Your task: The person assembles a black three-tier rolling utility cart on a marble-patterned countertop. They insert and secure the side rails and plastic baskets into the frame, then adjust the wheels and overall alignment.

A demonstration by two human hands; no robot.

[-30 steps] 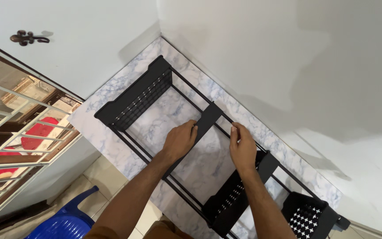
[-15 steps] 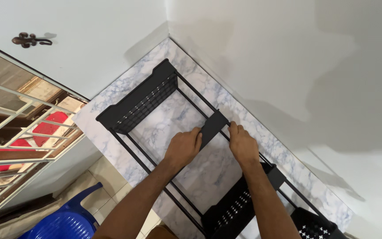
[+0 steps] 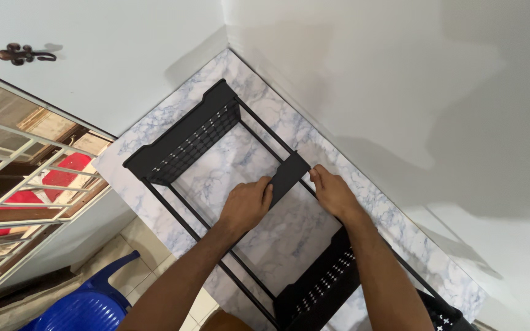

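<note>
Gripping a flat black plastic connector piece [image 3: 288, 178] from both sides, the two hands meet over a black rack frame [image 3: 216, 184] that lies on a marble-patterned counter [image 3: 259, 239]. The left hand [image 3: 248, 205] is curled, its fingertips pressing the piece's near edge; the right hand [image 3: 334, 191] pinches the opposite edge with thumb and fingers, just beside one of the frame's thin black rods [image 3: 265, 129]. Beyond the hands, toward the corner of the white walls, sits a perforated black shelf tray [image 3: 186, 138] joined to the rods. Nearer than the hands, between the forearms, a second perforated tray [image 3: 320, 288] stands on the same rods, and a further black basket piece [image 3: 443, 319] shows at the lower edge, right of the right forearm. Left of the left forearm, below the counter, are a blue plastic chair [image 3: 87, 306], pale floor tiles and a window with a white metal grille [image 3: 19, 184]; a dark wall hook [image 3: 23, 54] is mounted above it.
</note>
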